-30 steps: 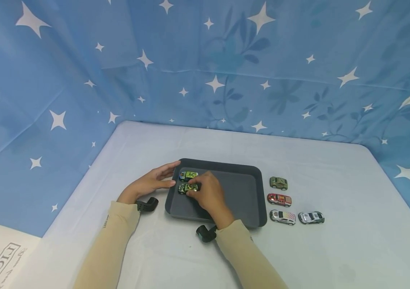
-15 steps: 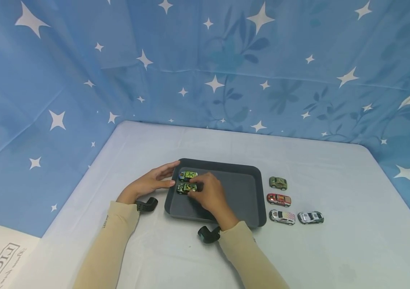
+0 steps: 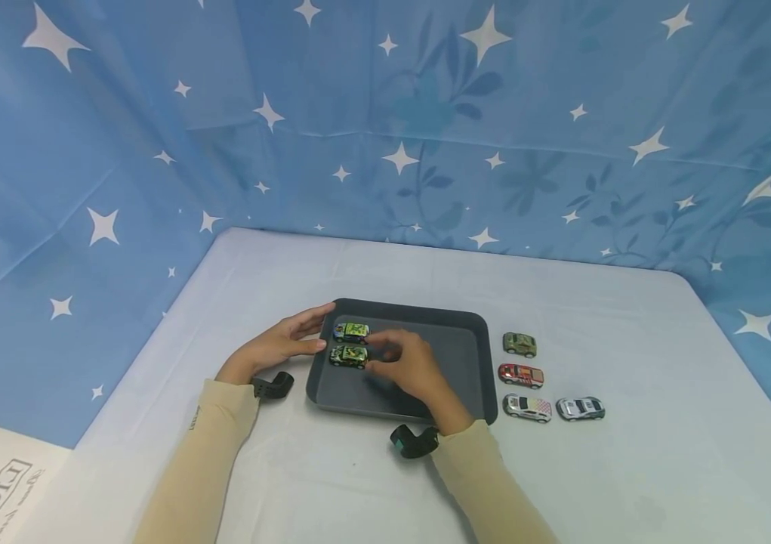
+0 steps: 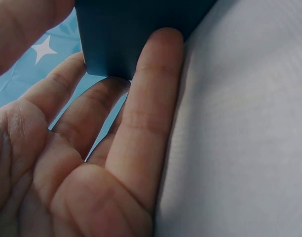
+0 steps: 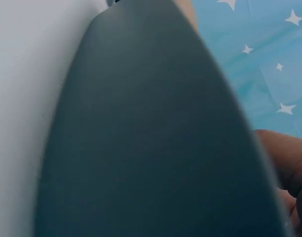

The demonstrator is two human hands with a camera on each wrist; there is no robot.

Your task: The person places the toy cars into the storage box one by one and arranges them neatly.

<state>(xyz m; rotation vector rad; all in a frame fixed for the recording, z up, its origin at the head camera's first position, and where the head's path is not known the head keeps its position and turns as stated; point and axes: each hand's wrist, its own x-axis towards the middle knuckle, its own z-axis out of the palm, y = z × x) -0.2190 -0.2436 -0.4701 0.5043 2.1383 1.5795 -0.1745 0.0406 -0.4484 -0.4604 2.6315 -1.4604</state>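
Grip: right hand point(image 3: 410, 367) — thumb and forefinger parted, nothing held, just beside the camouflage car point(image 3: 349, 357).
Camouflage car rests inside the grey tray point(image 3: 456, 363), left end, near the yellow-green car point(image 3: 352, 332). Left hand point(image 3: 278, 344) — fingers extended, no object gripped — touches the tray's left wall. Beyond the right wall, on the white table point(image 3: 630, 468): olive car point(image 3: 519, 344), red car point(image 3: 521, 375), white car point(image 3: 527, 407), silver car point(image 3: 581, 409).

left wrist camera point(image 3: 282, 385): black, bent housing, dark strap point(image 3: 259, 389) | left sleeve point(image 3: 198, 461): beige, close-fitting, small dark lettering point(image 3: 195, 419) left of left wrist camera, unreadable | right sleeve point(image 3: 494, 483): matching beige, well right of left wrist camera | right wrist camera point(image 3: 414, 444): black, teal patch point(image 3: 398, 445) | left hand point(image 3: 279, 347), right hand point(image 3: 412, 366): bare
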